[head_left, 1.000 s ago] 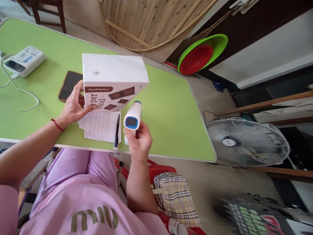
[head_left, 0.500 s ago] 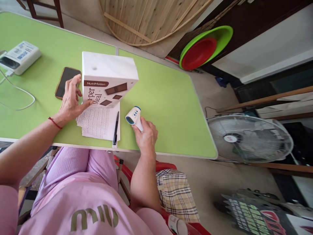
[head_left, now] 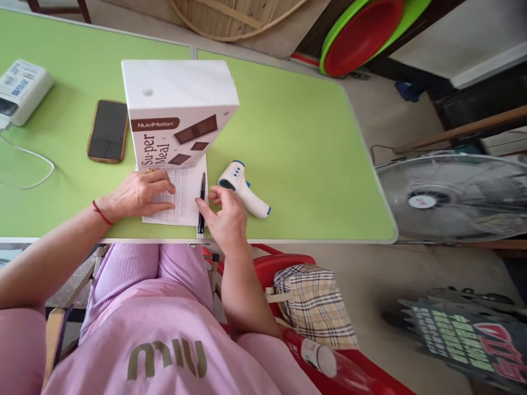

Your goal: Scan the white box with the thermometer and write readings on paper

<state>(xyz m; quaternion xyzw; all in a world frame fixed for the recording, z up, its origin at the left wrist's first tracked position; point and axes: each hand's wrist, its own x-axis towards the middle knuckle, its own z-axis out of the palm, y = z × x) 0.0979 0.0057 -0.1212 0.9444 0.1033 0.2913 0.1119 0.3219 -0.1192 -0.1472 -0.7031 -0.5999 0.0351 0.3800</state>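
My left hand point(head_left: 144, 195) rests on the handwritten sheets of paper point(head_left: 183, 192), fingers stretched out and holding nothing. A black pen point(head_left: 201, 219) lies along the right side of the sheets. Over the pen is my right hand point(head_left: 226, 216); its thumb crosses the pen's middle and its fingers stand apart from the thumb. Whether the thumb presses on the pen I cannot tell. Just beyond that hand, a white and blue infrared thermometer point(head_left: 252, 200) lies on its side. Behind the sheets stands a white NutriMotion box point(head_left: 181, 82), covering their far end.
A phone point(head_left: 107, 131) lies left of the box on the green table point(head_left: 296, 153). Further left sits a white power bank point(head_left: 28, 90) with a cable. A fan point(head_left: 436, 200) stands beyond the table's right edge. A checked bag point(head_left: 313, 299) is on the red chair beside me.
My right hand has let go of the thermometer, now lying on the table, and moved left to the pen. My left hand has moved from the box down onto the sheets.
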